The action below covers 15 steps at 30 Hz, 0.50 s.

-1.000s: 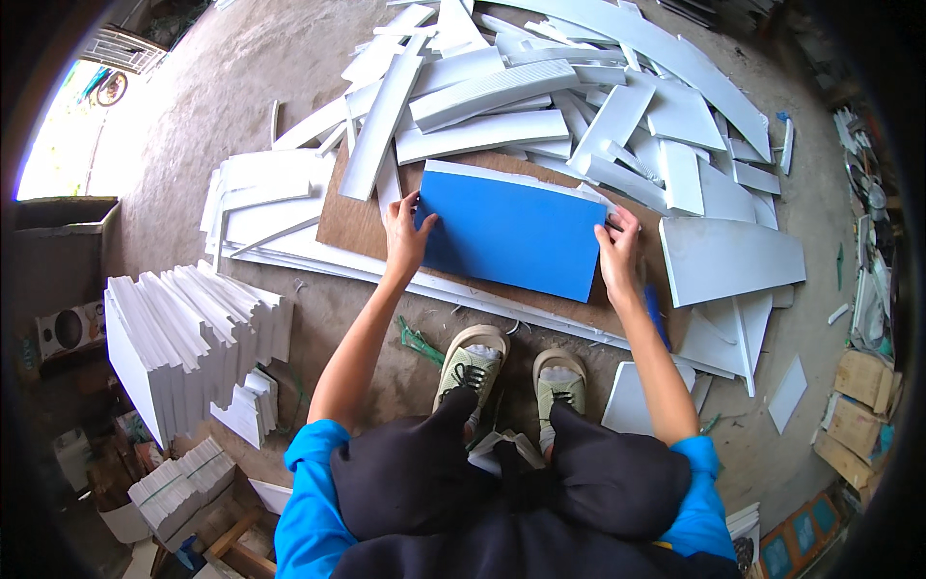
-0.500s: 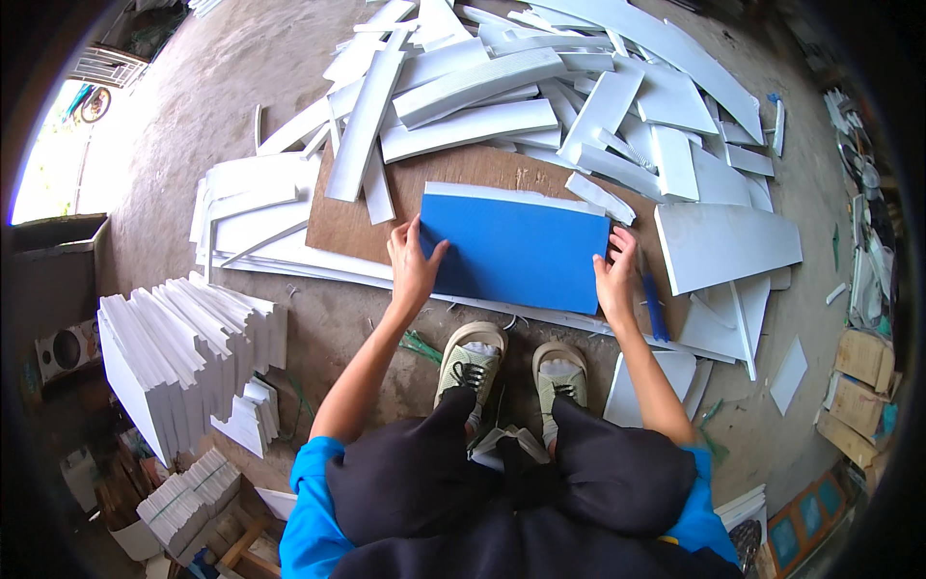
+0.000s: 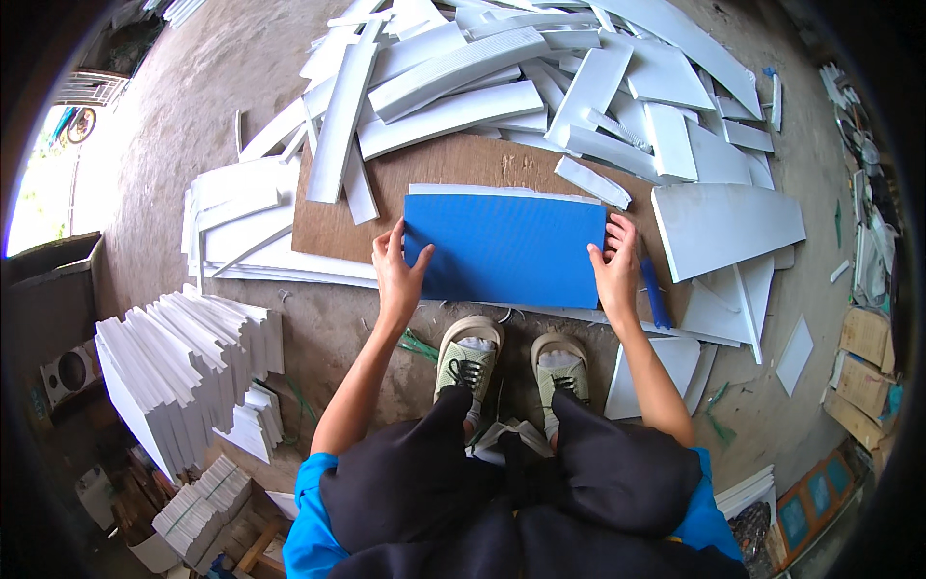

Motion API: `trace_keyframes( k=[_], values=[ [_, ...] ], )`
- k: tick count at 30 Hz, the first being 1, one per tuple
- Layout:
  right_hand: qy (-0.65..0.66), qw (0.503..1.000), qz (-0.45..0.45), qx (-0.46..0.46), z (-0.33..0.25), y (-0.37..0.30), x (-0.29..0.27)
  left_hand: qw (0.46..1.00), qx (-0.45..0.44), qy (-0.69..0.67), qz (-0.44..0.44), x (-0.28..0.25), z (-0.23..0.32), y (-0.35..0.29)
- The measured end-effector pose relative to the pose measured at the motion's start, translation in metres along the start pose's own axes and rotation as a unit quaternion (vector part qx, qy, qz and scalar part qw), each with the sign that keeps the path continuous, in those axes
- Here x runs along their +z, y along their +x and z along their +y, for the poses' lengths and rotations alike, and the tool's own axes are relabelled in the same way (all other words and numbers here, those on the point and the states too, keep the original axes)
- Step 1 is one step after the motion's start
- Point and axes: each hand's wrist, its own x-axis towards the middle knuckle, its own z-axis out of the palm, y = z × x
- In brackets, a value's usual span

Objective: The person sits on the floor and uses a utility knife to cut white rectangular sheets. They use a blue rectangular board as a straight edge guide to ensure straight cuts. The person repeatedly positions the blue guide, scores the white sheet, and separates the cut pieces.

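Observation:
A flat rectangular blue panel lies over a white sheet, which shows as a thin strip along the far edge. My left hand grips the panel's left end, thumb on top and fingers at the edge. At the right end, my right hand holds it the same way, with its fingertips along the side. Beneath is a brown wooden board. Just right of my right hand lies a slim blue-handled tool, its kind unclear.
White offcuts are heaped beyond the board. A large white piece lies to the right. Stacked white panels stand at the left, above a tied bundle. My shoes are close to the board's near side.
The blue panel's right end has shifted slightly away from me, so less of the white strip shows there. Both hands keep their hold, and the whole view has shifted a little.

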Motion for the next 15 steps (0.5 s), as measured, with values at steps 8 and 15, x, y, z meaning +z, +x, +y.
trace_keyframes(
  k=[8,15],
  values=[
    [-0.005,1.000,0.003,0.009,0.0068,0.0039,0.0043,1.000,-0.017,-0.008,-0.011,0.0053,0.0010,0.0040],
    [-0.018,1.000,0.003,0.022,0.0047,0.0026,0.0040,1.000,0.000,-0.012,0.002,0.0000,0.0039,0.0075]
  ],
)
